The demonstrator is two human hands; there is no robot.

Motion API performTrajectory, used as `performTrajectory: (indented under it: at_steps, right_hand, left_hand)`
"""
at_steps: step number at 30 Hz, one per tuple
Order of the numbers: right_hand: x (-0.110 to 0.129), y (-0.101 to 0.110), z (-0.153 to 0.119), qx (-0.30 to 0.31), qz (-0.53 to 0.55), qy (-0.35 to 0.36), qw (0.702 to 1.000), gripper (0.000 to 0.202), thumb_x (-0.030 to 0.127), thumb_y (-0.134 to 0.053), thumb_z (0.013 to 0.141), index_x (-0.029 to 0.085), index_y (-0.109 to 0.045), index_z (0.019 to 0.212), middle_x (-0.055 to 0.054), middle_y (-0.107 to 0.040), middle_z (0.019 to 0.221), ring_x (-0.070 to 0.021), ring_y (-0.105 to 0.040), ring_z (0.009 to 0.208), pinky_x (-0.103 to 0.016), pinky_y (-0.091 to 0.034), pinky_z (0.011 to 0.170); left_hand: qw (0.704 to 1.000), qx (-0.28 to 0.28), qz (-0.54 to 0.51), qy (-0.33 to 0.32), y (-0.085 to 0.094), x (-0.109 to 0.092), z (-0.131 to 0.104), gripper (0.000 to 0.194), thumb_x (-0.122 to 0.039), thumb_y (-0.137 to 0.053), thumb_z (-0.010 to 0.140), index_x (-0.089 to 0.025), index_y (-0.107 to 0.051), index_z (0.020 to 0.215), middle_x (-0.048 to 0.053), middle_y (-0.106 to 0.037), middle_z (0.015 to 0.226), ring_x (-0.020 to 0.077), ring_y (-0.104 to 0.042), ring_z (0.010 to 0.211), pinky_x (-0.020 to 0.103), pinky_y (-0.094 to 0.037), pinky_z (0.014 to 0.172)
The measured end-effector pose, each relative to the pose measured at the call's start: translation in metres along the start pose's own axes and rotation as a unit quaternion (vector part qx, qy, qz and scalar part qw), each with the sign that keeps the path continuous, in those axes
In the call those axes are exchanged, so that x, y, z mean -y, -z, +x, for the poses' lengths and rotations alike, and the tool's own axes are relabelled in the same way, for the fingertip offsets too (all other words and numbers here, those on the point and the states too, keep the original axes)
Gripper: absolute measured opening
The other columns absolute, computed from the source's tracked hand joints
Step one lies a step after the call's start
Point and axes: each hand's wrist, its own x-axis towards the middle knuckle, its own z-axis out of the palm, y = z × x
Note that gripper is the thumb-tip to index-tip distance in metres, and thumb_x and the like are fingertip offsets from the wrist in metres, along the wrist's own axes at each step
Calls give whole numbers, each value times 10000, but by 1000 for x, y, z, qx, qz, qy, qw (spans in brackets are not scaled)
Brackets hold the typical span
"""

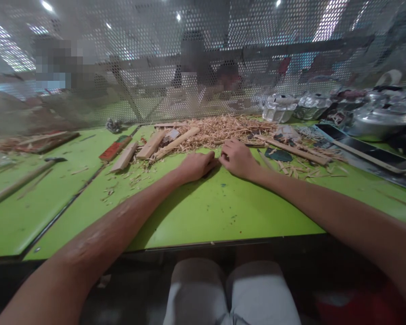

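My left hand (196,166) rests on the green tabletop (203,212) with its fingers curled in and its thumb side toward the right. Close against it is my right hand (239,159), its fingers bent and closed, knuckles up. The fingertips meet or nearly meet; anything small between them is hidden. Just behind both hands spreads a heap of wood shavings (219,127). Left of my left hand lie several wooden strips (152,144) and a red-painted block (113,150). A dark green flat piece (279,155) and a long wooden stick (297,151) lie right of my right hand.
A hammer (20,183) lies at left beyond the table seam. Foil-like silver pots (279,108) and a silver kettle (380,115) stand at back right, near a long dark panel with a pale edge (365,149). A perforated metal screen (155,81) closes the back; people show behind it.
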Motion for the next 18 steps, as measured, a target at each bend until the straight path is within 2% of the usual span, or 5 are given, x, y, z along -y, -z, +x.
performTrajectory:
  at_steps: [5, 13, 18]
  right_hand:
    - [-1, 1, 0, -16, -2, -4, 1000, 249, 184, -629, 1133, 189, -832, 990, -202, -834, 1098, -373, -666, 1148, -508, -547, 1030]
    - [-7, -10, 1, -2, 12, 38, 999, 286, 206, -586, 1174, 200, -839, 1040, -189, -809, 1150, -372, -641, 1186, -537, -545, 1082]
    - [-9, -12, 1, 5, 15, 53, 998, 294, 206, -574, 1198, 205, -839, 1070, -175, -807, 1159, -351, -651, 1212, -514, -545, 1124]
  left_hand:
    - [1000, 8, 0, 2, 2, -1, -1, 404, -432, -478, 1342, -182, -777, 1447, 223, -924, 1249, 352, -837, 1043, 406, -471, 858]
    - [1000, 9, 4, 7, 4, -3, -2, 422, -422, -461, 1341, -171, -775, 1469, 231, -920, 1253, 367, -839, 1061, 418, -476, 865]
    - [1000, 8, -5, 5, 5, -3, -3, 397, -407, -469, 1330, -186, -782, 1434, 213, -917, 1219, 343, -826, 1021, 405, -495, 878]
